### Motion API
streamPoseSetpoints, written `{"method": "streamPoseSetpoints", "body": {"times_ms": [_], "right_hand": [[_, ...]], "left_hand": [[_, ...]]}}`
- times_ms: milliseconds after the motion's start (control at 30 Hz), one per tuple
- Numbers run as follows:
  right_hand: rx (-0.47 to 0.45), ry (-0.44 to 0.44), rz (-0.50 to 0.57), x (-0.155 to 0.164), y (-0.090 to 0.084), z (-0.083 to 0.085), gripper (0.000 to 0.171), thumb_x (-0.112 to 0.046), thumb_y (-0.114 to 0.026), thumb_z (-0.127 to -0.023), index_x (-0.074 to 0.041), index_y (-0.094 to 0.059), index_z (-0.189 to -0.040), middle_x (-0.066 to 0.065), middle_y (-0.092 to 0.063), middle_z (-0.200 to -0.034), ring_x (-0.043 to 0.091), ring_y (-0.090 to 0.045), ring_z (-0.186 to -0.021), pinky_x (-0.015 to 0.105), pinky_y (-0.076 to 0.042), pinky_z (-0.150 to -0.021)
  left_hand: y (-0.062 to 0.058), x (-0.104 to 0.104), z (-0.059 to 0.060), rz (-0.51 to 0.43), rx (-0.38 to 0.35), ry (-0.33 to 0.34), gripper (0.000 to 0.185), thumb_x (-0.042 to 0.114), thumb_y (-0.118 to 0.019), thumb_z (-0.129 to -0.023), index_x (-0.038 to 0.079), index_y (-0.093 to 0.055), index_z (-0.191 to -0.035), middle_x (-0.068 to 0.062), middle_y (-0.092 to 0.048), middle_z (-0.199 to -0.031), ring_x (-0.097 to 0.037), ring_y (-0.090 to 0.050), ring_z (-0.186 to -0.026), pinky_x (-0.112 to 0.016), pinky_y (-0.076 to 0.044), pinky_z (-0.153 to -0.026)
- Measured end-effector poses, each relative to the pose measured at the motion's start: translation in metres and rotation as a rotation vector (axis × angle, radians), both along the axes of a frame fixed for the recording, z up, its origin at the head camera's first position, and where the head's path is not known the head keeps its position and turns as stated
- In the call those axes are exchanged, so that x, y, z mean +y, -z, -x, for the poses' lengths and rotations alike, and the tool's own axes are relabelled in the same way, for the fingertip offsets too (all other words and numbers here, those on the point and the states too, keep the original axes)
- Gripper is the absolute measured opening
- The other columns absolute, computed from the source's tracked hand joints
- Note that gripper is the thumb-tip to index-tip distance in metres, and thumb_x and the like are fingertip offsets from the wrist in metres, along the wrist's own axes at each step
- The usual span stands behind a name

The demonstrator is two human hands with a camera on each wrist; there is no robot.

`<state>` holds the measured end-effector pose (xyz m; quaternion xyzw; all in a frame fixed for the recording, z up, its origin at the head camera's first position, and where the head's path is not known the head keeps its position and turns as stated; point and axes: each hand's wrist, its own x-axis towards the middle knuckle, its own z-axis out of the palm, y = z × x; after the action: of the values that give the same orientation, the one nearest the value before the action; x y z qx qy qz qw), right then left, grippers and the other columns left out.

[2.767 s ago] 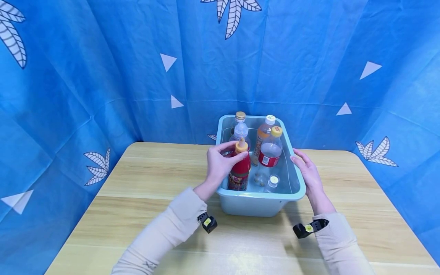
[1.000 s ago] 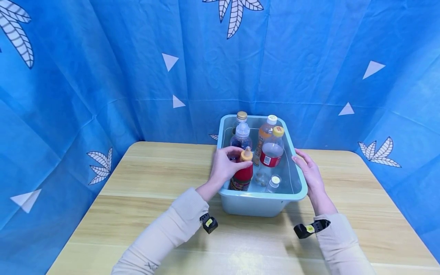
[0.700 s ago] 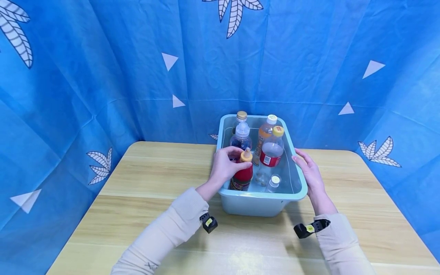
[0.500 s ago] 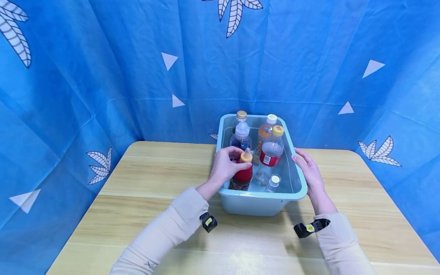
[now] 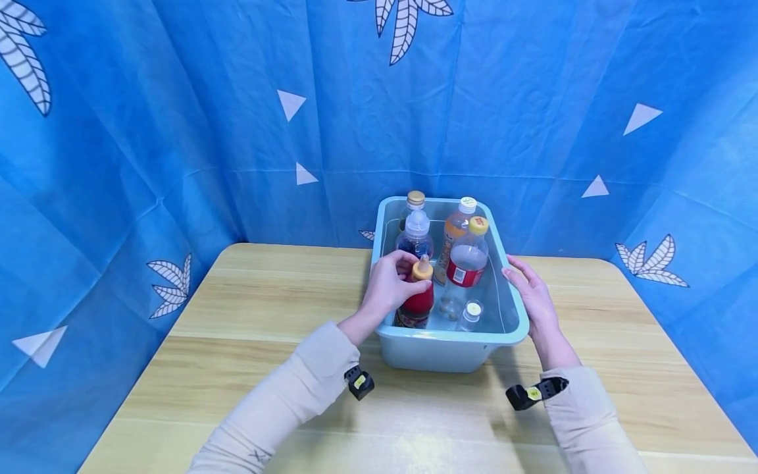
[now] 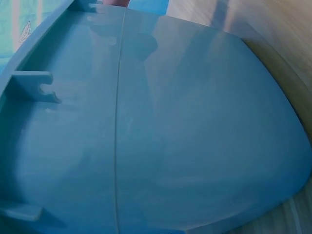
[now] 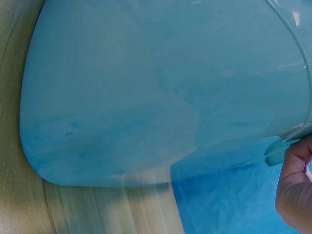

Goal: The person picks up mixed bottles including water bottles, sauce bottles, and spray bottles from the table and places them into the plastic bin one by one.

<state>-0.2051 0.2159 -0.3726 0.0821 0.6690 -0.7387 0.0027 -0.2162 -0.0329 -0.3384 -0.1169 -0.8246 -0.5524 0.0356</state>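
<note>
Plastic tub (image 5: 450,345), smooth and rounded, holds six bottles; left hand (image 5: 387,286) fingers curl round the red bottle (image 5: 416,304), right hand (image 5: 530,293) fingers lie straight along its rim.

A: Where does the head view look from?

B: From above and behind both forearms, forward and down onto the wooden surface (image 5: 249,316) and the blue bin (image 5: 450,349), backdrop beyond.

A: And the wrist views?

B: Each sits very close against the bin's outer wall (image 6: 185,136), (image 7: 146,87), low by the surface. All three views share that bin.
</note>
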Motion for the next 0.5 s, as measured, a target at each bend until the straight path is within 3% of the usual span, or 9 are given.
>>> {"method": "streamPoseSetpoints", "body": {"times_ms": [500], "right_hand": [[0.015,-0.006,0.020,0.0006,-0.0001,-0.0015,0.055,-0.032,-0.058,-0.085,-0.017,-0.038,-0.134,-0.007,-0.054,-0.102,0.005,-0.059,-0.086,0.020,-0.049,-0.071]], "left_hand": [[0.0000,-0.0004,-0.0023,-0.006,-0.017,0.010,0.037,0.009,-0.075,-0.070,0.004,-0.055,-0.101,-0.010,-0.058,-0.102,-0.021,-0.055,-0.095,-0.026,-0.047,-0.080]]}}
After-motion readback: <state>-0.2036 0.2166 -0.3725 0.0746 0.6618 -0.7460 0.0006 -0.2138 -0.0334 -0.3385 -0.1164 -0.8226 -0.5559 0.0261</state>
